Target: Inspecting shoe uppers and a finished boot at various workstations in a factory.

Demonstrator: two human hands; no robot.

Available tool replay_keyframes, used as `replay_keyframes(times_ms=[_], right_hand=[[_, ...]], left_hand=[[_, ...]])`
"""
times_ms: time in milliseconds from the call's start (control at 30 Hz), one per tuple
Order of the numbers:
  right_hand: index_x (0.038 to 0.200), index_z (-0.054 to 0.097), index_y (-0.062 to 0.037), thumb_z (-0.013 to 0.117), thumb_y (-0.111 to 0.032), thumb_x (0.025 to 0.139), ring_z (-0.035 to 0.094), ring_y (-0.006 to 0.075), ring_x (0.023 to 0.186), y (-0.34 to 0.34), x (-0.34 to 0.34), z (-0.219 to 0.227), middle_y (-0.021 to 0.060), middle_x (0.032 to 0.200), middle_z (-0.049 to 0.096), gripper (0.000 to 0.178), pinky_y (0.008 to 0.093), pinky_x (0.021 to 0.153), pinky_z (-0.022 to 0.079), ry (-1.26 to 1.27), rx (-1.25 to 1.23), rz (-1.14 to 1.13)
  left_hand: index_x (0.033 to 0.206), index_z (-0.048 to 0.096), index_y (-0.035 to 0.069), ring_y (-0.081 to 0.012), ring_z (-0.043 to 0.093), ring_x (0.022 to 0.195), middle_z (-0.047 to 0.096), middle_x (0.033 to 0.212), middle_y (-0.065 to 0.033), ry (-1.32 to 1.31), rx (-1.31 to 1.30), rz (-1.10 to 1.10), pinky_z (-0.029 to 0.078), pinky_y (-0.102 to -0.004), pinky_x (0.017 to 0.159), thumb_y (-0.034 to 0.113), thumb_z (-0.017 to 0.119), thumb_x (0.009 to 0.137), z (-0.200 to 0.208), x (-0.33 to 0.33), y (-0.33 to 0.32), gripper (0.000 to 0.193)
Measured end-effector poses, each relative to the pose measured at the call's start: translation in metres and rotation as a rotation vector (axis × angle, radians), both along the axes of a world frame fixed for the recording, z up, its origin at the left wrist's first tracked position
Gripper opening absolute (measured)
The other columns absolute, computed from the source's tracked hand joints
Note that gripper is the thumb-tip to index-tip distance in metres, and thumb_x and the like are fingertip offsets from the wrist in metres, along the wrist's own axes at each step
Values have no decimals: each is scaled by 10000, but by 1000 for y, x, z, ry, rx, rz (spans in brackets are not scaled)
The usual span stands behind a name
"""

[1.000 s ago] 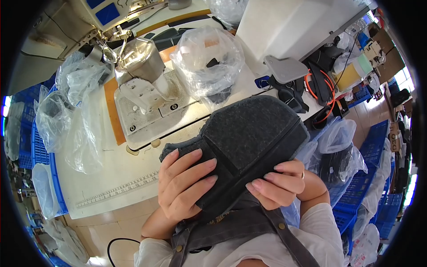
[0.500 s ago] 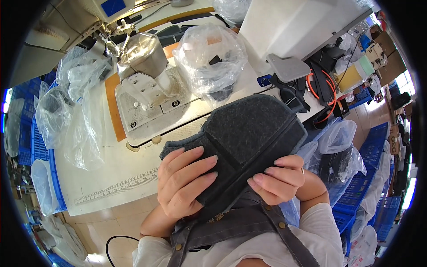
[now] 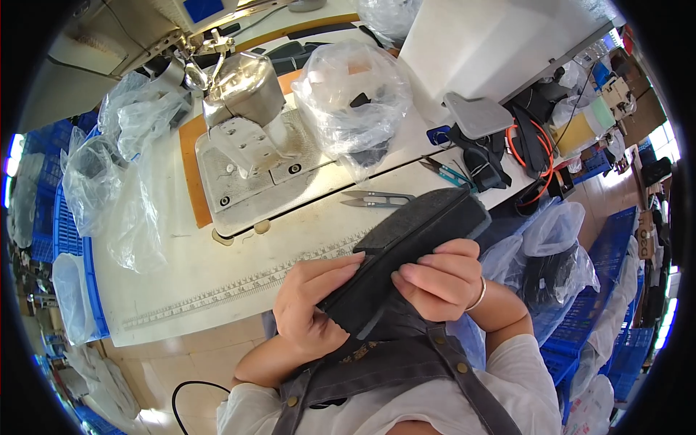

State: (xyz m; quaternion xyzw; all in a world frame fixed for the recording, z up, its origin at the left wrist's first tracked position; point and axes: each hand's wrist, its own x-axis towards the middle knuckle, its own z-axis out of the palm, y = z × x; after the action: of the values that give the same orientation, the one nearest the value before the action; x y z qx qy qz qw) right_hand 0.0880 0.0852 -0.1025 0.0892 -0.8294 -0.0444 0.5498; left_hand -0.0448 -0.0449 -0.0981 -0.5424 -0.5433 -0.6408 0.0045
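Gripping a black padded piece (image 3: 415, 238) by its edges with left fingers (image 3: 328, 281) and right fingers (image 3: 438, 279), some bare tabletop (image 3: 197, 259) leftward.

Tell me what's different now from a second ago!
The dark pad tipped, so its wide face now shows only as a narrow strip. The right fingers moved slightly left. Snips and a teal tool, hidden behind the pad before, now show. Nothing was let go: the left fingers and right fingers keep holding. The machine and bag stayed put.

One head-worn fisheye looks down, near, over the hands (image 3: 440, 281) and table (image 3: 174, 254).
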Motion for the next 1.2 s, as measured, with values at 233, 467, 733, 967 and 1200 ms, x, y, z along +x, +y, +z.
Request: replay_keyframes(times_ms=[233, 467, 733, 967, 1200], right_hand=[[700, 612, -90, 742, -15, 533, 517, 163, 775, 5, -10, -11, 43, 919, 604, 224, 292, 646, 402, 7, -93, 60], [789, 602, -44, 721, -16, 591, 559, 215, 829, 7, -5, -14, 109, 976, 602, 232, 346, 710, 467, -68, -210, 121], [845, 605, -45, 693, -58, 658, 562, 222, 821, 1, -6, -7, 112, 980, 601, 207, 356, 720, 467, -15, -252, 162], [870, 640, -32, 730, -80, 669, 525, 167, 601, -2, 9, 33, 31, 718, 595, 226, 314, 564, 413, -202, -331, 21], [821, 633, 7, 663, -59, 780, 563, 177, 534, -9, 1, 49, 104, 663, 609, 83, 261, 492, 417, -419, -1147, 111]], left_hand=[[935, 598, -26, -257, 639, 784, 660, 939, -170, 288, 38, 66, 505, -290, 676, -75, 547, 482, 3, -18, 0, 459], [870, 539, -1, -281, 632, 793, 662, 912, -154, 522, 95, 25, 526, -314, 623, -44, 636, 620, 9, -27, -10, 272], [852, 472, 3, -318, 617, 789, 646, 930, -164, 571, 185, -6, 531, -337, 563, 26, 616, 722, -3, -21, -18, 196], [874, 614, -5, -164, 571, 556, 640, 715, -121, 36, -202, -20, 446, -252, 528, 77, 598, 810, 22, -11, -22, 106], [889, 592, -46, -41, 405, 598, 498, 654, 29, -568, -350, -120, 331, -181, 544, 128, 499, 921, 24, -15, -16, 200]])
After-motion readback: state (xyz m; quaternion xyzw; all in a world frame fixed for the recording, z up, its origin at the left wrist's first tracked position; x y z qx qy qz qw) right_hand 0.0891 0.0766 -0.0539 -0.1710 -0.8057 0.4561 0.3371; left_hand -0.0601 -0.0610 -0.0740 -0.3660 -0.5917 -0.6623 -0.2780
